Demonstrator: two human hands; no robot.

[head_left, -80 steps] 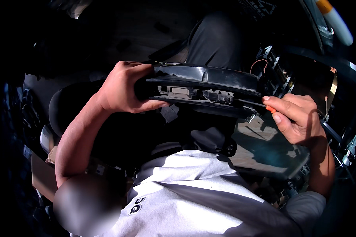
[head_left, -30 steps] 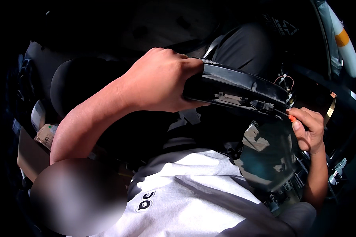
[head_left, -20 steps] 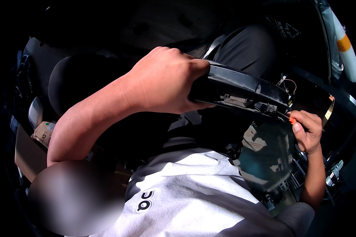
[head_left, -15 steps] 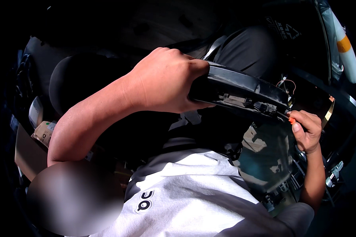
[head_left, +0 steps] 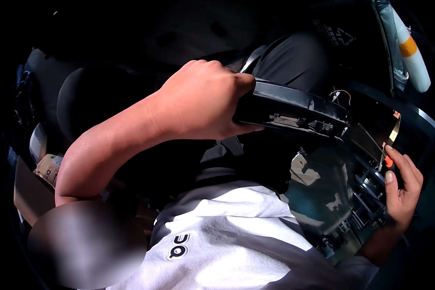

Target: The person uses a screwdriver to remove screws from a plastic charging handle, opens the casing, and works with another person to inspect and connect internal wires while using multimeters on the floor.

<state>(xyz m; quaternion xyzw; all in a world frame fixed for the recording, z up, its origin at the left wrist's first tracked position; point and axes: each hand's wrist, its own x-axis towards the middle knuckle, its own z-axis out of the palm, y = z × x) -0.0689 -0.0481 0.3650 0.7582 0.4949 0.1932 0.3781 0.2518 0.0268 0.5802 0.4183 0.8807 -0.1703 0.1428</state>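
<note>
My left hand (head_left: 203, 104) is closed around the left end of a long, curved black plastic housing (head_left: 299, 100), held over my lap. The housing's near side has a recess with a greyish block and a small dark connector-like part in it. Off to the right, my right hand (head_left: 405, 191) pinches a screwdriver (head_left: 388, 162) by its orange-and-black handle. Its thin dark shaft points up and left, and the tip is apart from the housing. Thin wires (head_left: 342, 92) show just beyond the housing's right end.
A white tube with an orange band (head_left: 408, 47) stands at the far right beside a dark bag (head_left: 340, 36). Cardboard boxes (head_left: 29, 188) sit at the left. Below my right hand's side are metal frame parts (head_left: 367, 186) and a glassy, greenish surface (head_left: 316, 198).
My right hand has drawn back to the right and down with the screwdriver, away from the housing's right end. My left hand and the housing have stayed nearly still.
</note>
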